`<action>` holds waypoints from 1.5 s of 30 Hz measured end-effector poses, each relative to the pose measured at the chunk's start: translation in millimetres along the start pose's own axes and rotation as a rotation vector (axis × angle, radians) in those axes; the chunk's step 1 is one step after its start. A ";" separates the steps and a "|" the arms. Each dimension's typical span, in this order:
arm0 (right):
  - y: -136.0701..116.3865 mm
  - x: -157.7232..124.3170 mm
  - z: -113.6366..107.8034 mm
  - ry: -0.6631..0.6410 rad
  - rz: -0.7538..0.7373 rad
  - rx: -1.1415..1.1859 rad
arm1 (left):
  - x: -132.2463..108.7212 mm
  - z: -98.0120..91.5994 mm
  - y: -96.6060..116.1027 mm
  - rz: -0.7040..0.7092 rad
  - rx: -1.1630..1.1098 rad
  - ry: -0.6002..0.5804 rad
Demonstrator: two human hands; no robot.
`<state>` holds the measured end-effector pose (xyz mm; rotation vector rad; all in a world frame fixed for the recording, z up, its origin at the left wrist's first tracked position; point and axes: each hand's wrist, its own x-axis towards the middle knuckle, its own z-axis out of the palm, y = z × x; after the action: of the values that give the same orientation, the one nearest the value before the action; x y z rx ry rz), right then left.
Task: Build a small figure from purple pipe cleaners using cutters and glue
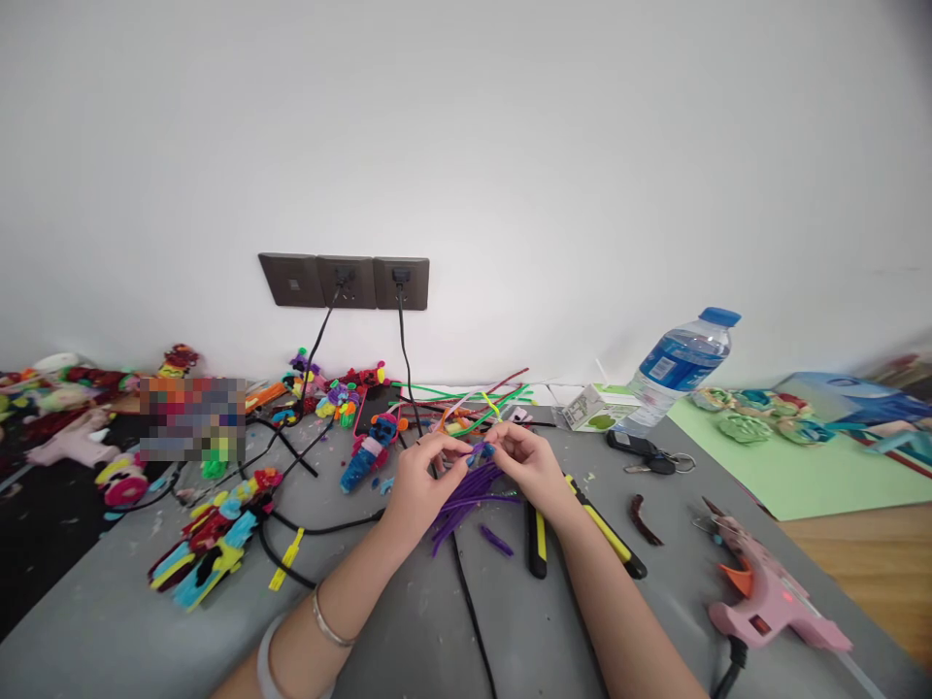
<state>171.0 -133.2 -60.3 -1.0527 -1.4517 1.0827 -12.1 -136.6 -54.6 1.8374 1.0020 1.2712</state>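
Note:
My left hand (429, 476) and my right hand (525, 462) meet above the middle of the grey table, fingertips pinched close together. Between them is a short piece of purple pipe cleaner (479, 449), with a bit of blue at the right fingertips that I cannot make out clearly. Under my hands lies a bundle of purple pipe cleaners (466, 500). One short purple piece (496, 540) rests apart in front of it. Beside my right wrist are yellow-and-black tool handles (537, 544), their heads hidden by the hand. A blue and pink pipe-cleaner figure (369, 456) lies left of my left hand.
A pink glue gun (772, 592) lies at right, near keys (655, 464). Behind them stand a water bottle (674, 369) and a drink carton (598, 408). Black cables (466, 592) cross the table from wall sockets (344, 282). Colourful figures (211, 539) crowd the left.

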 end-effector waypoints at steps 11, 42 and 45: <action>-2.3 0.2 0.6 0.000 0.015 -0.019 | 0.7 -0.6 3.6 -0.008 0.014 0.003; -1.9 -0.4 0.5 -0.013 0.016 -0.022 | 0.8 -0.4 2.7 -0.007 -0.002 0.010; -2.1 -0.6 0.7 -0.011 0.016 -0.018 | 1.1 -0.5 2.9 -0.005 0.003 0.011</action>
<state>170.2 -134.3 -58.5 -1.0746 -1.4665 1.0898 -11.7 -137.0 -51.5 1.8312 1.0141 1.2791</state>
